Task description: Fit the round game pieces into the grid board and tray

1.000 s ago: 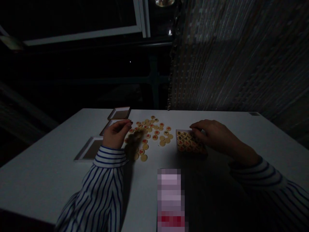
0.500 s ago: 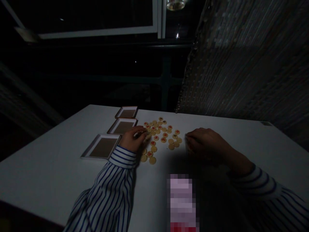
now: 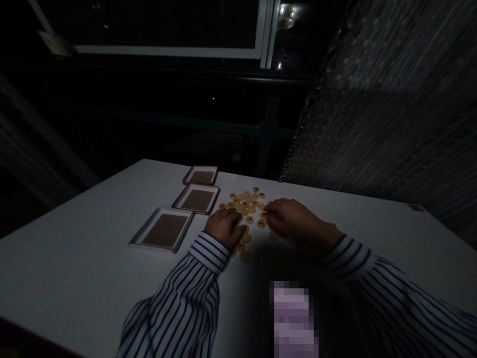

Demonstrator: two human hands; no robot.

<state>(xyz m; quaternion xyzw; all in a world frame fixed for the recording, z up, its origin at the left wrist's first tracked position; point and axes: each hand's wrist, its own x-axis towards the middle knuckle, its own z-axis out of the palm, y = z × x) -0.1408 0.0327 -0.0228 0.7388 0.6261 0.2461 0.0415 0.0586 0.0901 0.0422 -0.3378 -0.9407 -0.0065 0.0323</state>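
The surface (image 3: 97,268) is a broad, plain white one, grey in the gloom, with a dark shadow (image 3: 261,278) across its near right part. Beyond it nearly everything sinks into black: a pale window frame (image 3: 167,51) crosses the upper left, a lamp (image 3: 286,17) glints beside it, and a stringy curtain (image 3: 387,104) hangs down the right.

On the left of the surface, three trays (image 3: 164,231) run away in a row, pale-walled and brown-floored.

The pieces (image 3: 249,220) lie loosely scattered near the middle of the surface, right of the trays. They are small round discs, cream to tan, some touching. Several show red characters, a couple at the far edge black ones, and others are blank on top (too dim to read any).

The left hand (image 3: 225,227) and right hand (image 3: 298,223) are apart, on either side of the pieces, fingers curled over them; whether either grips a piece, I cannot tell. Both sleeves (image 3: 182,298) are white with blue stripes.
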